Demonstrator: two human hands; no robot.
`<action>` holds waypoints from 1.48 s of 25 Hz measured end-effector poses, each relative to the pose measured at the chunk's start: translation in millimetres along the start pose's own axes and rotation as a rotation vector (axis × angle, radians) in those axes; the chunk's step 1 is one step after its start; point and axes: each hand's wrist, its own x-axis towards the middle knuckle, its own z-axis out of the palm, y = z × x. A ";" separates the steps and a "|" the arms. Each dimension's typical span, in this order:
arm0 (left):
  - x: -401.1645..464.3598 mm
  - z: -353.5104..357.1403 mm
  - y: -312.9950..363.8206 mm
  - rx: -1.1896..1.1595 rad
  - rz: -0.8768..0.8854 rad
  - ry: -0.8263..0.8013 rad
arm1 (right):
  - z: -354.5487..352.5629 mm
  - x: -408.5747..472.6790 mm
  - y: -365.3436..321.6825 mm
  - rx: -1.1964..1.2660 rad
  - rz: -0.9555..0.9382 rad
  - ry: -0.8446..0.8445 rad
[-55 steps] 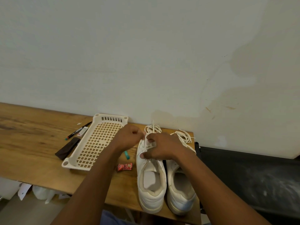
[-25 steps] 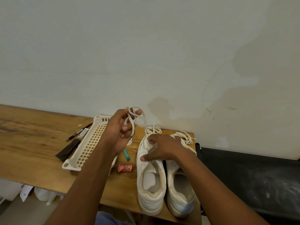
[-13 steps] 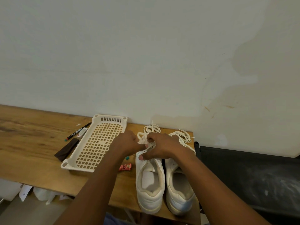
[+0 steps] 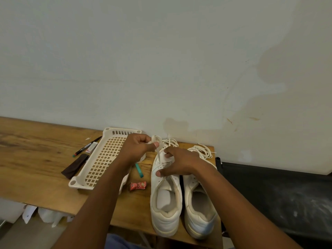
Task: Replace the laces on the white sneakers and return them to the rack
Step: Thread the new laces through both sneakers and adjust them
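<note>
Left hand (image 4: 136, 150) fingers pinch white lace (image 4: 158, 150) above left sneaker (image 4: 166, 194); right hand (image 4: 177, 163) fingers clamp that sneaker's eyelet area on desk (image 4: 36, 159).

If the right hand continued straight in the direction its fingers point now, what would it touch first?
Probably the left hand. The right hand rests on the left white sneaker, fingers pointing up-left toward the flat white lace which the left hand pinches. Depth is unclear, so it may meet the lace first.
</note>
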 end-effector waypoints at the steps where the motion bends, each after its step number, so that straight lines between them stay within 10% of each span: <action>1: 2.0 -0.7 -3.3 0.054 -0.043 0.004 | -0.2 0.3 1.2 0.004 -0.007 0.019; 8: 8.9 -2.8 -21.9 0.723 -0.209 0.119 | -2.1 -3.5 11.2 -0.144 0.096 0.222; 17: 18.1 27.3 -30.8 0.758 -0.136 -0.091 | 0.1 2.6 15.5 -0.169 0.084 0.257; 31: 13.7 23.8 -17.9 0.419 -0.203 -0.028 | 5.3 2.8 14.4 -0.203 0.056 0.295; 37: 6.2 5.2 -1.2 0.738 -0.066 0.179 | -5.6 -5.3 11.8 -0.180 -0.002 0.296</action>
